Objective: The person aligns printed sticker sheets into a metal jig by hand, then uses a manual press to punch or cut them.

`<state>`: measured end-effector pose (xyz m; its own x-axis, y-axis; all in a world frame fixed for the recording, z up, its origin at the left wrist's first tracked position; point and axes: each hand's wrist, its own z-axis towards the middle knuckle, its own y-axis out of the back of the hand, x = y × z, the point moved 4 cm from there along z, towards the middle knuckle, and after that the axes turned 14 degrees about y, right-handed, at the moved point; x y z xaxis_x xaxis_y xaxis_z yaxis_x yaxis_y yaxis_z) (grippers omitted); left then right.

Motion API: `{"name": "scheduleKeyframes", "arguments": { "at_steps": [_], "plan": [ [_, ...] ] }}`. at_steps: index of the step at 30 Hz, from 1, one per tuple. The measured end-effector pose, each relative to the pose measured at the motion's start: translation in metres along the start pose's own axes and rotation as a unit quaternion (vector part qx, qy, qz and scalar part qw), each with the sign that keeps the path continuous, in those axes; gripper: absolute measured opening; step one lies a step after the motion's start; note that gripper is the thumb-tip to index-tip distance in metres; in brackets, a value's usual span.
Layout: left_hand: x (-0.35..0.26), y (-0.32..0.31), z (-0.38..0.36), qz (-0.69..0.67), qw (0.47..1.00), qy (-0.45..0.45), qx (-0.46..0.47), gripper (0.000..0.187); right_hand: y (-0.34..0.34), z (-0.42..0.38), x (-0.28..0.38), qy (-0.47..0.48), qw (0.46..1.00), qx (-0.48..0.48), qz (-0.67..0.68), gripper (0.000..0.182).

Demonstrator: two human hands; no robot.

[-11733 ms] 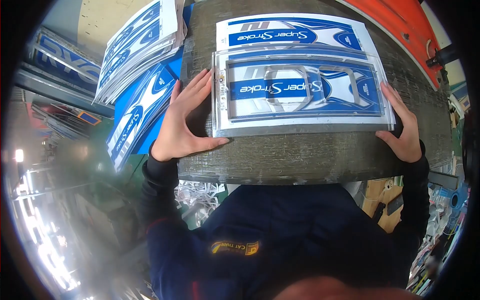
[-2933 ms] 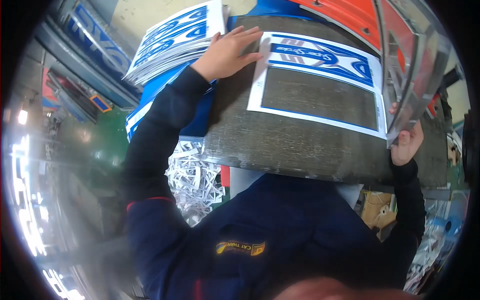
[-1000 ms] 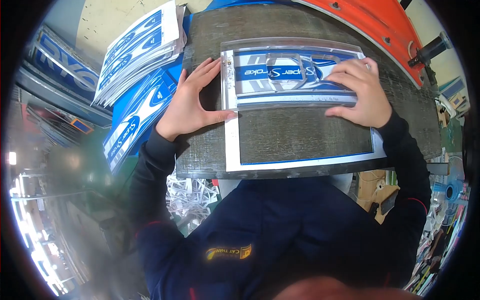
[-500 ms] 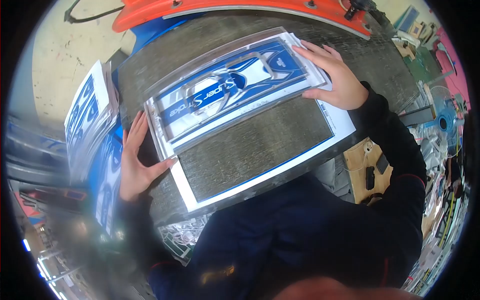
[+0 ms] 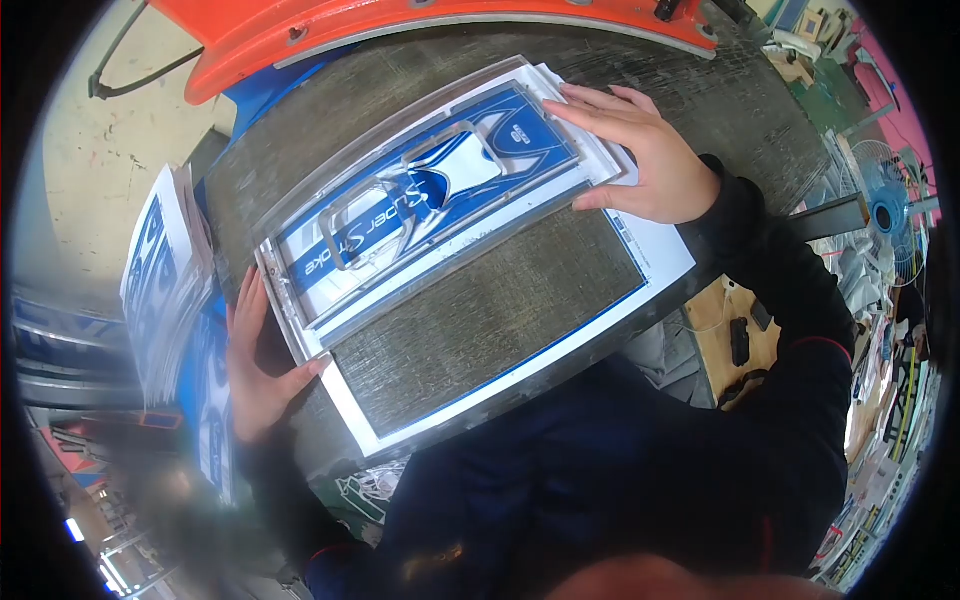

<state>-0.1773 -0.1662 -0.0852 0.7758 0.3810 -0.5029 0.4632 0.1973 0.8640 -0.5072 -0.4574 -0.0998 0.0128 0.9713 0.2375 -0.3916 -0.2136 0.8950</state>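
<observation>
A clear cutting die (image 5: 455, 255) with raised outlines lies over a blue and white printed sheet (image 5: 665, 268) on the dark worktable (image 5: 490, 305). "Super Stroke" lettering shows through it. The sheet's near part is a large rectangular opening with bare tabletop inside. My left hand (image 5: 262, 372) holds the die's left end, thumb at the near corner and fingers along the side. At the right end, my right hand (image 5: 655, 160) grips the die, fingers over the far corner and thumb at the near one.
A stack of printed sheets (image 5: 165, 270) stands left of the table. An orange machine part (image 5: 440, 12) spans the far edge. To the right are a blue fan (image 5: 885, 215) and a wooden board (image 5: 735, 335) with dark objects on it. White scraps (image 5: 370, 490) lie below the near edge.
The die, the sheet and both hands appear shifted left and slightly lower in view; the surroundings shift too, so my head has turned. Both hands keep their places on the die.
</observation>
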Motion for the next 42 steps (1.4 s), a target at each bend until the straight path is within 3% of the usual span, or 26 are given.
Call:
{"name": "scheduleKeyframes", "arguments": {
  "at_steps": [32,42],
  "plan": [
    [-0.001,0.001,0.001,0.001,1.000,-0.017,0.002,0.107,0.004,0.002,0.001,0.012,1.000,-0.006,0.012,0.083],
    [-0.006,0.005,-0.002,0.020,1.000,0.020,-0.007,0.108,0.011,0.011,0.003,-0.018,0.999,0.024,0.040,0.085]
  ]
}}
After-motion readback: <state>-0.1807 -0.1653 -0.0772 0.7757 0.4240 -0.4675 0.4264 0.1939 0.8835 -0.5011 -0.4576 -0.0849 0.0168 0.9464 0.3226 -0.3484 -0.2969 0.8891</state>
